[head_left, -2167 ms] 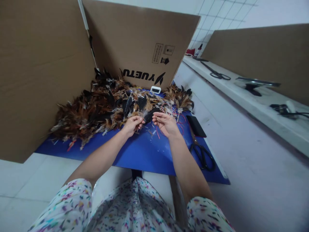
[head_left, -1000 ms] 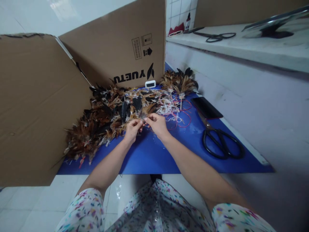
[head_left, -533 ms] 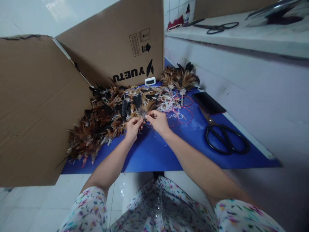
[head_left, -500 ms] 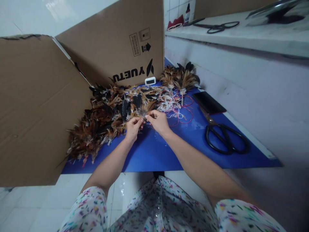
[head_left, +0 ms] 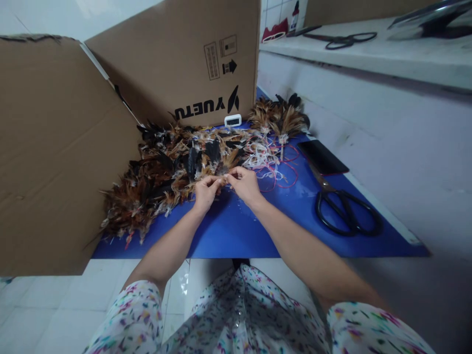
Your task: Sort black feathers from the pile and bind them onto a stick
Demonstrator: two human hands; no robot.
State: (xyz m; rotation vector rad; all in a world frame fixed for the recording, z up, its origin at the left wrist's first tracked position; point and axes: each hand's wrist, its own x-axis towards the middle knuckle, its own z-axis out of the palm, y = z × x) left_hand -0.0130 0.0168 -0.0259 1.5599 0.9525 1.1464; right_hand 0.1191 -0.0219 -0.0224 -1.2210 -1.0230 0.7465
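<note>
My left hand (head_left: 206, 192) and my right hand (head_left: 244, 184) meet fingertip to fingertip over the blue table. Both are pinched closed on the base of a small feather bunch (head_left: 229, 161), whose brown and black tips point away from me. My fingers cover the exact grip. Just beyond and to the left lies a long pile of brown and black feathers (head_left: 147, 182). Right of my right hand is a tangle of white strips (head_left: 260, 155) with a pink cord (head_left: 291, 183) looping out of it.
Cardboard panels (head_left: 44, 147) stand at the left and back. A small white digital display (head_left: 232, 121) sits before the back panel. More feather bunches (head_left: 282, 118) lie back right. Black-handled scissors (head_left: 348, 211) and a dark phone (head_left: 322, 157) lie right. Other scissors (head_left: 341, 40) rest on the shelf.
Both hands stay at the feather bunch, with the left thumb and fingers slightly shifted against the right fingertips. The whole view has tilted a little.
</note>
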